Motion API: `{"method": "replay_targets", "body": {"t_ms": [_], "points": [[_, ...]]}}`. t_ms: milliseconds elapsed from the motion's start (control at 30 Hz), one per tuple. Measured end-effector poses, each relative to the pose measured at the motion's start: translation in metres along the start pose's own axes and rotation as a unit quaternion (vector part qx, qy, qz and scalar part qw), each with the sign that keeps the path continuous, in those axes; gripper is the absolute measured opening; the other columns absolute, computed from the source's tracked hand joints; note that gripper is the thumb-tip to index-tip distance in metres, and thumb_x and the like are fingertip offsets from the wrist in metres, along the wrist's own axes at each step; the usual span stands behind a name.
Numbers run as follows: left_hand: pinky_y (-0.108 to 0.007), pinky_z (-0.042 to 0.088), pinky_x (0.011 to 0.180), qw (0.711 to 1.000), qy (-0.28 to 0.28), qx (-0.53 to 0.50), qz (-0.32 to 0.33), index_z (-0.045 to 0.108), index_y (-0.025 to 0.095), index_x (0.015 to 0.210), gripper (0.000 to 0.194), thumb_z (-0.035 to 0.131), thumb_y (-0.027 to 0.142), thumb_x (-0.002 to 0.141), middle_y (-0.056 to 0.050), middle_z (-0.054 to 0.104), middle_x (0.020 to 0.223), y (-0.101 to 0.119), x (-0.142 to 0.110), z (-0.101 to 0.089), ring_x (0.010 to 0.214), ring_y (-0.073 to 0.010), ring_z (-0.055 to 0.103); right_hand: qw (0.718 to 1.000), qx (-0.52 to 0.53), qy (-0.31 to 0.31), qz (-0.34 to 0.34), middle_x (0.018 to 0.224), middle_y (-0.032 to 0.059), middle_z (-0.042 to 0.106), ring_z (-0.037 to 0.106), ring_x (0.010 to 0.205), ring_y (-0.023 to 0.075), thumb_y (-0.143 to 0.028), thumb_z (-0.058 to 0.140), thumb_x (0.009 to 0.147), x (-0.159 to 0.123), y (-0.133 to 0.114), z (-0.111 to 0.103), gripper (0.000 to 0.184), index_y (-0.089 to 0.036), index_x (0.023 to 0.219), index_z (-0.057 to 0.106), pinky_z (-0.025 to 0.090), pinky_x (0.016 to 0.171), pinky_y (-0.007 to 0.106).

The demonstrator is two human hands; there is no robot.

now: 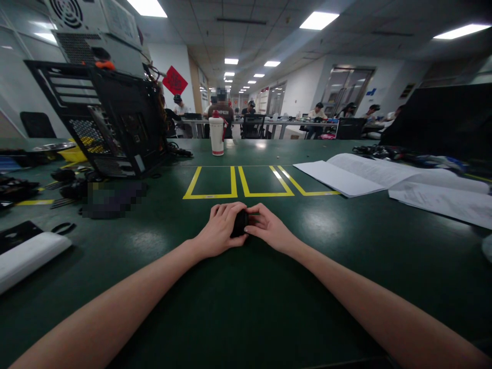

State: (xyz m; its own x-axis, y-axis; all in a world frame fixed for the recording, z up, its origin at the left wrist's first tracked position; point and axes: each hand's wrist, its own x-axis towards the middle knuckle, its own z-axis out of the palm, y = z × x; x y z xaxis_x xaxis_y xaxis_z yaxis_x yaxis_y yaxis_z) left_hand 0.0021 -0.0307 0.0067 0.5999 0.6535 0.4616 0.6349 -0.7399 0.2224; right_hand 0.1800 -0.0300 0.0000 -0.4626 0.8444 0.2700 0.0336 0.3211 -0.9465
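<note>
Your left hand (pixel 223 225) grips 1 black object (pixel 240 223); your right hand (pixel 272 229) holds its right side, fingers bent; green table (pixel 246 307) beneath

Green tabletop (pixel 246 307), yellow tape (pixel 269 194); the half-hidden object (pixel 240 224) looks black.

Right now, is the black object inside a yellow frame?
No, the black object is between the left hand and right hand, nearer the camera than the yellow frames.

Case (pixel 128 123) left, papers (pixel 357 174) right — bottle (pixel 217 136) beyond hands (pixel 221 228)
</note>
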Motion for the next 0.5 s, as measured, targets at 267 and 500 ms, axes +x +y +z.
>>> {"method": "replay_targets", "body": {"t_ms": [267, 500], "points": [[-0.046, 0.025, 0.092, 1.0, 0.0, -0.003, 0.002, 0.023, 0.022, 0.121, 0.061, 0.057, 0.032, 0.071, -0.009, 0.041, 0.119, 0.0003, -0.0004, -0.0013, 0.109, -0.0264, 0.038, 0.999, 0.008, 0.034, 0.002, 0.092, -0.0007, 0.053, 0.057, 0.088, 0.0145, -0.026, 0.06, 0.07, 0.0015, 0.0001, 0.0029, 0.023, -0.022, 0.09, 0.049, 0.047, 0.083, 0.035], [-0.045, 0.025, 0.092, 1.0, 0.006, 0.005, 0.004, 0.024, 0.021, 0.12, 0.06, 0.056, 0.031, 0.07, -0.008, 0.042, 0.117, 0.0002, -0.0002, 0.0006, 0.109, -0.0258, 0.038, 0.999, -0.026, 0.033, 0.012, 0.105, 0.0034, 0.051, 0.051, 0.101, 0.0166, -0.019, 0.061, 0.069, -0.0002, -0.0011, 0.0018, 0.035, -0.022, 0.1, 0.047, 0.042, 0.091, 0.038]]}}
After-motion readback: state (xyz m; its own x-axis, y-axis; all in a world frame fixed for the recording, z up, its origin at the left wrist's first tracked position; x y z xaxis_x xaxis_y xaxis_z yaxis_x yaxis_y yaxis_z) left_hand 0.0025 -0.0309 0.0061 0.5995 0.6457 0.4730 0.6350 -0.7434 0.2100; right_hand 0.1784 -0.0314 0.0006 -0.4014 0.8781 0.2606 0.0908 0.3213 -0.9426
